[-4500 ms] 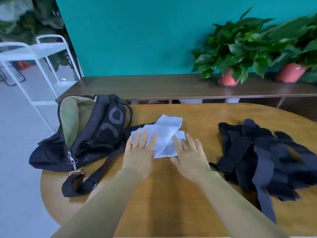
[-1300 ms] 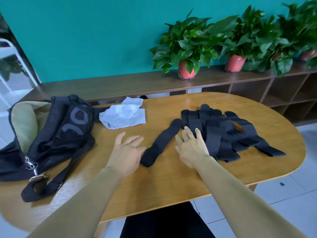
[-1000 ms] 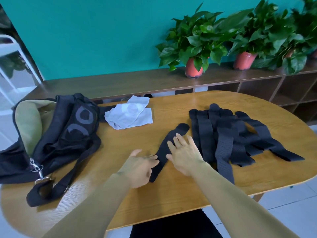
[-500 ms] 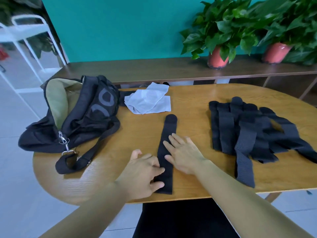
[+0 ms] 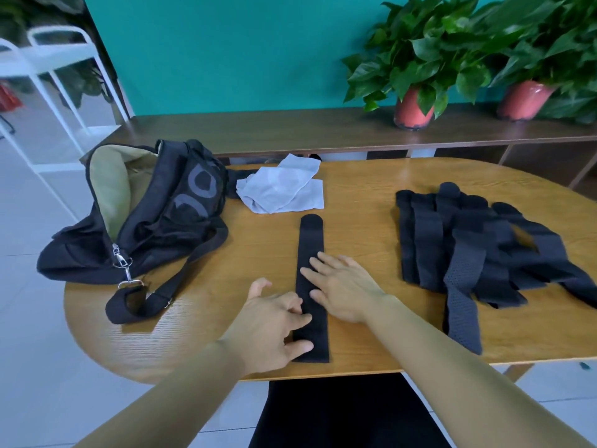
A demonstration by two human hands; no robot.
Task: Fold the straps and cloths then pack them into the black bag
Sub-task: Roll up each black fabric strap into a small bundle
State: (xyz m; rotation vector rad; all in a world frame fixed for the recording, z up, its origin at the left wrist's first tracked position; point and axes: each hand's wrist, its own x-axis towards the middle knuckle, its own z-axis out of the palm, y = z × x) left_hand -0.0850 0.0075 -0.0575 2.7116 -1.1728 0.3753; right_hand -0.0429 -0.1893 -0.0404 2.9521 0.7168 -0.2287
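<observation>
One black strap lies straight on the wooden table, running from the near edge toward the far side. My left hand rests at its near end, fingers touching the strap's left edge. My right hand lies flat, its spread fingers pressing the strap's middle. A pile of several black straps sits to the right. A folded pale blue cloth lies at the far middle. The black bag lies open at the left, its tan lining showing.
The bag's shoulder strap and metal clip trail toward the table's near left edge. A low wooden shelf behind the table carries two potted plants. A white metal rack stands at the far left.
One strap has been pulled left out of the pile and turned to lie straight in front of me. Both hands moved onto it. The cloth was left beside the bag.
</observation>
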